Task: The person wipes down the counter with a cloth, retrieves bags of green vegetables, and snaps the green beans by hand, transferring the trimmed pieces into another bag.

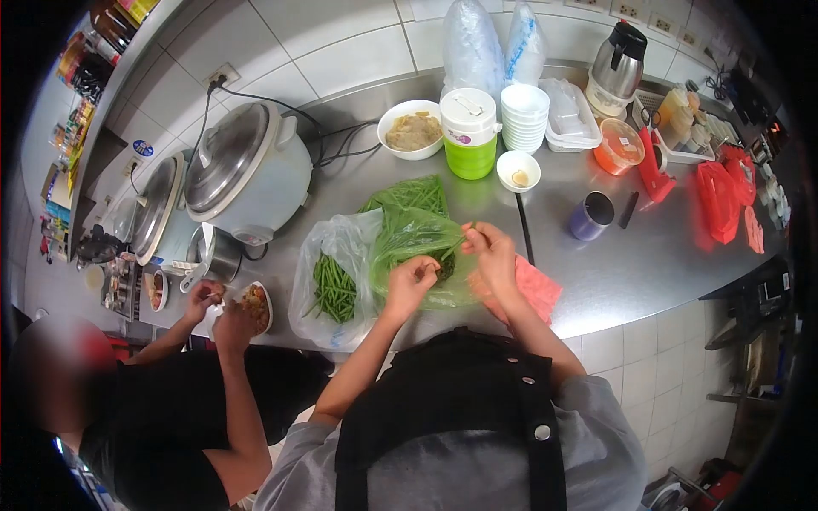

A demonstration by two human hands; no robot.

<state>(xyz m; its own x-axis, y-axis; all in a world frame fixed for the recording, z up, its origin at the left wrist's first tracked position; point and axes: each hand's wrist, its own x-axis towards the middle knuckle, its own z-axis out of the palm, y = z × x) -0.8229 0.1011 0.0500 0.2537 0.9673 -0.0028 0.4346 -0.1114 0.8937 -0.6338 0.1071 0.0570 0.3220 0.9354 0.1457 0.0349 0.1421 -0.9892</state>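
Observation:
Over a green plastic bag on the steel counter, my left hand has its fingers closed in a pinch; what they hold is too small to make out. My right hand pinches a thin green bean to the right of it. Dark green scraps show in the bag between the hands. A clear bag of cut green beans lies left of my left hand. Behind the hands are more long green beans in a bag. Pinkish-red plastic lies under my right wrist.
At the left a co-worker's hands are over a bowl of food. Large cookers stand behind. A green jug, stacked white bowls, a small bowl, a purple cup and red bags stand beyond and right.

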